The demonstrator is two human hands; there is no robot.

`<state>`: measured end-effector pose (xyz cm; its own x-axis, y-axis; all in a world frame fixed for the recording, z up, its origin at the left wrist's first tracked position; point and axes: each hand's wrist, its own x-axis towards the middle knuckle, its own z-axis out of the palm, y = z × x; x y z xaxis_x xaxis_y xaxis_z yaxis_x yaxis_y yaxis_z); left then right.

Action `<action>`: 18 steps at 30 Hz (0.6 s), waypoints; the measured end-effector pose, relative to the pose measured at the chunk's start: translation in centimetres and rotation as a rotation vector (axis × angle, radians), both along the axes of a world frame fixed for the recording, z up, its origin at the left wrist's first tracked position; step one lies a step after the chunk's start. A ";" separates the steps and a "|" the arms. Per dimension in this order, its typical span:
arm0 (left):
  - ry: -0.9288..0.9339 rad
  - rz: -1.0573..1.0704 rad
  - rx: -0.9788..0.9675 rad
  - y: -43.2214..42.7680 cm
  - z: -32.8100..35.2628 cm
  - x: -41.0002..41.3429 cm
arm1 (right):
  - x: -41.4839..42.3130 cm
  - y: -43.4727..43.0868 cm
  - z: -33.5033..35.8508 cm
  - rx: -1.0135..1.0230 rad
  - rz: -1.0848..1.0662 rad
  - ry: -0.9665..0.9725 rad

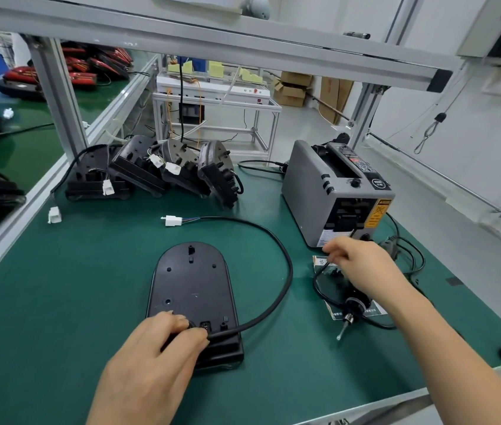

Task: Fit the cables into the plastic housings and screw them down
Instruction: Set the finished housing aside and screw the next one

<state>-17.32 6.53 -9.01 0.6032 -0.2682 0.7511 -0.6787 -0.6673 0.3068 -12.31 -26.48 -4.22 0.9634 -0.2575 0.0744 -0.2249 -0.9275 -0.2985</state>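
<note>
Your left hand (163,342) pinches the cable (287,266) at the housing (191,283). The screwdriver (354,303) lies just under your right hand (362,259), bit toward the table (74,302) near edge. Can't tell that grip.

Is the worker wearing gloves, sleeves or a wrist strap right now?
No gloves: the left hand and right hand are bare, with no rings that I can see. The left forearm and right forearm are bare too, with no sleeve, watch or wrist strap showing up to the frame's edge.
</note>
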 end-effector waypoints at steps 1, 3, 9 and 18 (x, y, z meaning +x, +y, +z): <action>0.000 0.000 0.001 0.0 0.1 0.0 | 0.0 0.1 -0.1 -0.051 -0.003 0.050; 0.008 0.003 -0.003 0.0 0.2 0.0 | -0.1 0.0 -0.2 -0.089 -0.016 0.086; 0.038 0.029 0.012 -0.1 0.0 -0.1 | 0.1 -1.5 1.0 0.421 -0.266 -0.392; 0.015 0.042 0.013 -0.1 -0.1 -0.1 | 2.7 -2.9 1.6 1.068 -0.534 -0.395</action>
<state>-17.39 6.41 -9.06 0.6251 -0.2517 0.7388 -0.6454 -0.6990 0.3079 -9.58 -29.33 -2.57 0.6801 -0.7173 -0.1516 -0.2211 -0.0036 -0.9752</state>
